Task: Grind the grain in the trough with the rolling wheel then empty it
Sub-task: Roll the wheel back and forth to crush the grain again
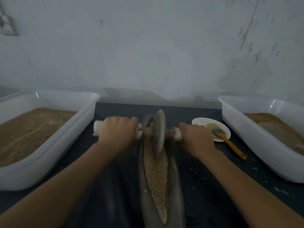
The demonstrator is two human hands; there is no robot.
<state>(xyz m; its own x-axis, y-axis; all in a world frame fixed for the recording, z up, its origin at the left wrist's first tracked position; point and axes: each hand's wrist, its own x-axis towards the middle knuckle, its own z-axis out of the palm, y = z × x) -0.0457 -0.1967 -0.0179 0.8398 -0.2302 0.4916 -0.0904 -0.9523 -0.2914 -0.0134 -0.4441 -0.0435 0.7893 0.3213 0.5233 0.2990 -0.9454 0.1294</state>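
A long grey trough (178,191) runs away from me down the middle of the dark cloth, and pale grain (157,176) lies along its groove. The grey rolling wheel (158,134) stands upright in the trough's far half, on an axle with white-wrapped handles. My left hand (117,132) grips the left handle, whose white end (97,129) sticks out past my fist. My right hand (196,137) grips the right handle (177,135). Both arms reach forward on either side of the trough.
A white tub (54,145) of brown grain stands at the left, and another white tub (256,142) with brown meal stands at the right. A white plate (202,122) and an orange-handled brush (230,143) lie beside my right hand. Loose grains dot the cloth. A wall stands close behind.
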